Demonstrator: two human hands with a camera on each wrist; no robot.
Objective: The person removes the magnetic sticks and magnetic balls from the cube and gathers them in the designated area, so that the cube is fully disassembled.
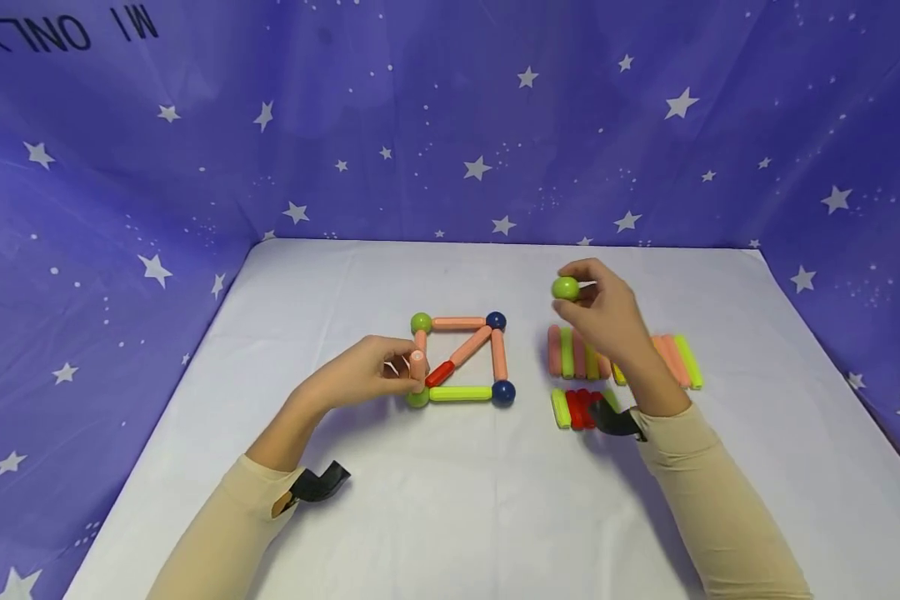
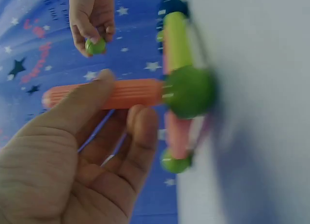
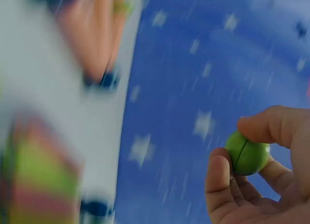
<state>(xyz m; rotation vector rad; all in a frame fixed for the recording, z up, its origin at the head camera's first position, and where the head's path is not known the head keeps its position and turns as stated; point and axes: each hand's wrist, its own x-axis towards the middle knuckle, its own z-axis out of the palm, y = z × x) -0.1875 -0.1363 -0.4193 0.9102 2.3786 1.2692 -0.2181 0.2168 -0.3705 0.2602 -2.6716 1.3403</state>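
My left hand (image 1: pixel 367 372) pinches an orange stick (image 2: pixel 131 93) that stands upright on the green ball (image 2: pixel 190 92) at the near left corner of a flat square frame. Two blue balls (image 1: pixel 503 392) mark the frame's right corners, and another green ball (image 1: pixel 421 322) its far left one. Orange sticks (image 1: pixel 459 323) and a yellow-green stick (image 1: pixel 461 393) form the sides; a red piece (image 1: pixel 440 373) and an orange stick run diagonally across. Above the table at the right, my right hand (image 1: pixel 603 308) holds a loose green ball (image 3: pixel 247 153) between thumb and fingers.
On the right lies a row of pink, orange and yellow-green sticks (image 1: pixel 567 353), partly hidden by the right forearm. Nearer is a shorter row of red pieces (image 1: pixel 579 408) and yellow-green ones. A purple star-patterned cloth (image 1: pixel 420 125) walls the white table (image 1: pixel 450 517) at the back and sides.
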